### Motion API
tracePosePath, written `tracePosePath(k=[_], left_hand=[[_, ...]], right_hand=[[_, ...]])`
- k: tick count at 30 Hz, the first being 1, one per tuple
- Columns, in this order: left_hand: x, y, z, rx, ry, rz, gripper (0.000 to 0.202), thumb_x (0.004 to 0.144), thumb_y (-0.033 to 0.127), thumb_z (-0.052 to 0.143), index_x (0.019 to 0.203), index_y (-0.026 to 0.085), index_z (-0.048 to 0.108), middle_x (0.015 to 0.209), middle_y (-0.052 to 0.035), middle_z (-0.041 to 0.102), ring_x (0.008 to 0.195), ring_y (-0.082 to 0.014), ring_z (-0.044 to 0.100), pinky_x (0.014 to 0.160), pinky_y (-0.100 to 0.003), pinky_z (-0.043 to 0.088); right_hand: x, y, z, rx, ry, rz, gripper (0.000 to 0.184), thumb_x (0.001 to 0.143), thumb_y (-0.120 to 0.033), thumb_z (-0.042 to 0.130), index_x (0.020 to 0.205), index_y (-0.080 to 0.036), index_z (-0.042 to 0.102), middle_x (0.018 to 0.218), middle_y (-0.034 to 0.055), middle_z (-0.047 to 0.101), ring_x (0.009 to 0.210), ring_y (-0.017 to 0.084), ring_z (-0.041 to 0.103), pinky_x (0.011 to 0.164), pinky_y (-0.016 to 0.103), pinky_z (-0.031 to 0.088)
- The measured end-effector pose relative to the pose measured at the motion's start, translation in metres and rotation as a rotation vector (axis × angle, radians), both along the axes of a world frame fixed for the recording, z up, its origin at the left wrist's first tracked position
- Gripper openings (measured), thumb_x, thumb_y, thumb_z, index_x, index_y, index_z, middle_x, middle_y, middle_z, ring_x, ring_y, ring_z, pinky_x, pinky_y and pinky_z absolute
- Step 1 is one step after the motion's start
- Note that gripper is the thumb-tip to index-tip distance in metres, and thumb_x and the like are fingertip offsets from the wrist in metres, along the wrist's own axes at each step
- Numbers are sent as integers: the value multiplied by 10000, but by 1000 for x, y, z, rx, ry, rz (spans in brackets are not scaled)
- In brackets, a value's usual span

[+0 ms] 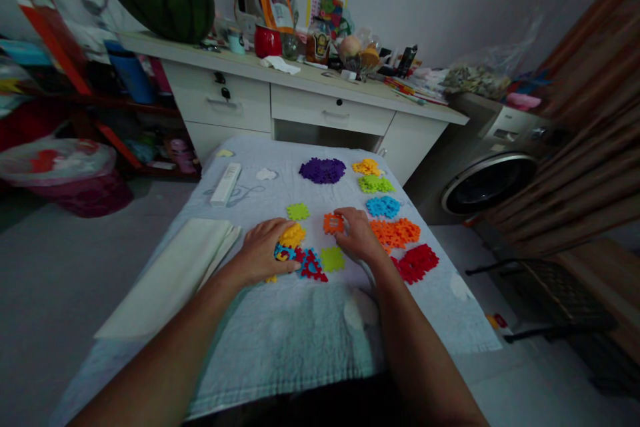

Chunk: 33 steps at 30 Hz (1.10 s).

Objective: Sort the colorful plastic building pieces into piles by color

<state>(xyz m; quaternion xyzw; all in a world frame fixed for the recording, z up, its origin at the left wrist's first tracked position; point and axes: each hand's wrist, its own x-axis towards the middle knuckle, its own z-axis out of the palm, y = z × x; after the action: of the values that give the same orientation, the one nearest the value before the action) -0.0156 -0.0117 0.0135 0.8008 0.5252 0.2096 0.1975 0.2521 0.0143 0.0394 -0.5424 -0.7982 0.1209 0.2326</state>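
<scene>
My left hand (263, 250) curves round a small heap of interlocking plastic pieces, with a yellow piece (293, 235) at its fingertips. Red-and-blue joined pieces (311, 264) lie by its thumb, partly covered by the hand. My right hand (357, 232) pinches the right edge of an orange square interlocking piece (333, 223), low over the cloth. Two lime-green squares lie flat: one green piece (298, 211) beyond the left fingers, another green piece (333, 258) between the hands.
Sorted piles stand on the cloth-covered table (300, 327): purple (323, 171), yellow (366, 166), green (375, 184), blue (383, 207), orange (397, 233) and red (417, 263). A white box (227, 184) and folded cloth (170, 280) lie left. Behind are a cluttered desk (240, 63) and washing machine (480, 153).
</scene>
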Motion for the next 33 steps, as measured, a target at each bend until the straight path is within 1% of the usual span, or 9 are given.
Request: tracePosePath(k=[5,10,14,18,20,23,25,30,33], left_hand=[[3,1,1,50,-49,13,759,645,521,751,1321,247,543,1373,-107,541,1261,-340,495,1059,-491,377],[4,2,-1,97,-78,0,699,673,507,740,1296,243,565,1362,-104,555,1241,-330,516,1061,-484,386],[4,4,-5,114,-98,-6,689,689,517,733,1299,247,559,1361,-103,557,1251,-327,513,1052,-480,394],[4,4,-5,110,-106,0,628,721,494,707,1278,238,569,1344,-99,570,1243,-317,525,1053,-481,399],[5,4,-4,114,-115,5,579,747,474,681,1260,224,582,1325,-102,582,1230,-313,535,1051,-481,407],[6,5,-4,131,-126,3,523,763,442,657,1229,211,602,1293,-105,600,1204,-306,554,1043,-476,423],[6,6,-4,143,-135,5,504,763,433,653,1215,213,611,1275,-101,609,1187,-299,564,1037,-469,433],[6,6,-5,161,-158,2,489,768,428,642,1208,218,615,1260,-97,613,1176,-293,568,1032,-469,436],[7,5,-4,160,-157,15,479,770,425,642,1202,218,621,1253,-99,617,1159,-297,578,1018,-471,442]], right_hand=[[45,-4,12,34,-86,-126,484,784,-155,583,1269,-156,601,1298,143,616,1203,280,531,1059,466,364],[81,-16,24,-35,-240,-335,541,770,-92,514,1302,-153,595,1340,142,603,1223,310,524,1039,463,381],[93,-20,28,-80,-300,-469,602,728,-63,509,1307,-200,602,1314,126,622,1204,339,532,1001,485,401],[95,-21,27,-127,-338,-519,621,706,-54,527,1301,-213,614,1305,133,626,1200,365,534,975,513,414],[92,-21,27,-119,-336,-531,613,710,-52,526,1295,-210,616,1322,131,616,1217,367,522,981,515,410],[82,-19,31,-51,-295,-508,558,746,-79,518,1279,-205,620,1333,128,606,1229,357,506,1002,511,394],[69,-15,34,-10,-259,-453,509,772,-106,522,1261,-205,625,1319,122,611,1227,341,502,1014,503,383],[22,1,36,69,-213,-157,412,799,-138,568,1201,-195,638,1299,114,612,1225,313,489,1034,495,364],[-7,12,33,57,-209,6,389,802,-125,589,1183,-184,640,1288,118,623,1230,291,494,1053,480,357]])
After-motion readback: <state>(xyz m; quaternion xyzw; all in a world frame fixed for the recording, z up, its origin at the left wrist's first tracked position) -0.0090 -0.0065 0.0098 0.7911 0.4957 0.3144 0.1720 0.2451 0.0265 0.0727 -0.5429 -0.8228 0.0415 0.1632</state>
